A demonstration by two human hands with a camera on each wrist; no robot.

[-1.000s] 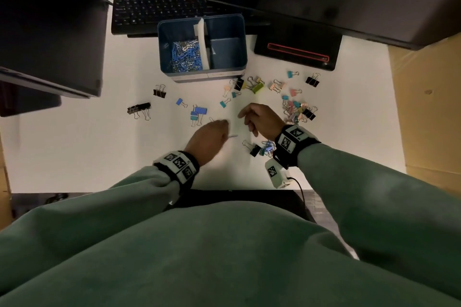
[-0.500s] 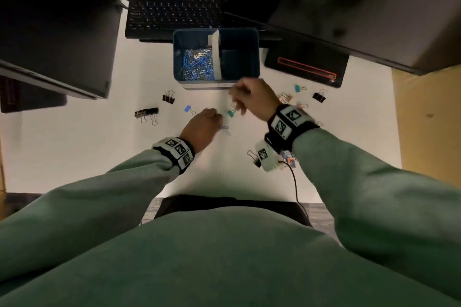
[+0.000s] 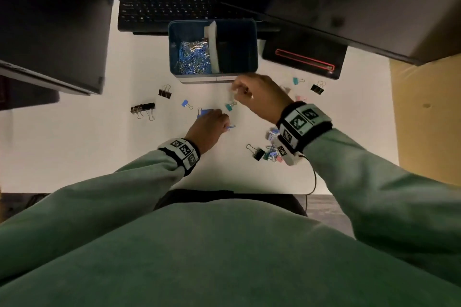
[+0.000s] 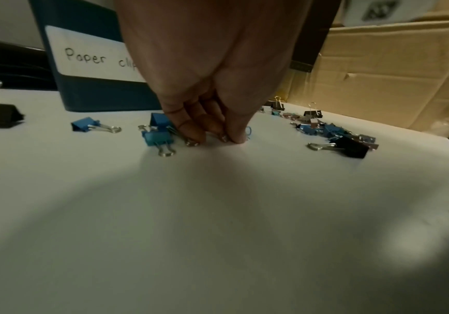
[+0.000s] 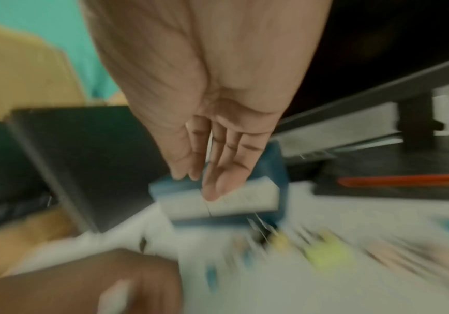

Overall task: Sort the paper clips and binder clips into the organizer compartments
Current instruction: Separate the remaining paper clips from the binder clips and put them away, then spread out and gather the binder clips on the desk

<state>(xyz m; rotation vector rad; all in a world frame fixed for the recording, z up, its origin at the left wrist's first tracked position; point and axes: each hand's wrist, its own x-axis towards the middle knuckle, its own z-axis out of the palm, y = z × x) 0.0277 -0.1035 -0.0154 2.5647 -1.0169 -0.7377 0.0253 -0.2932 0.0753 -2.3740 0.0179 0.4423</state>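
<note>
The blue organizer (image 3: 174, 32) stands at the back of the white desk; its left compartment holds a heap of paper clips (image 3: 193, 57) and its right one looks dark. A label reading "Paper clip" (image 4: 97, 59) is on its front. My left hand (image 3: 224, 125) presses its fingertips (image 4: 234, 139) on the desk and pinches a blue paper clip (image 3: 230, 127) beside two blue binder clips (image 4: 156, 137). My right hand (image 3: 235, 90) hovers just before the organizer's front wall (image 5: 218, 204); the blur hides whether it holds anything. A teal binder clip (image 3: 229, 106) lies below it.
Binder clips lie scattered: black ones (image 3: 143, 108) at the left, a mixed heap (image 3: 270, 149) under my right wrist, others (image 3: 317, 88) at the right. A keyboard (image 3: 169, 7) sits behind the organizer, a black device with a red line (image 3: 304, 60) to its right, and a cardboard box (image 3: 424, 119) at the far right.
My right hand rose from the desk's middle and travelled forward to the organizer's front. My left hand shifted slightly forward and settled on the blue paper clip.
</note>
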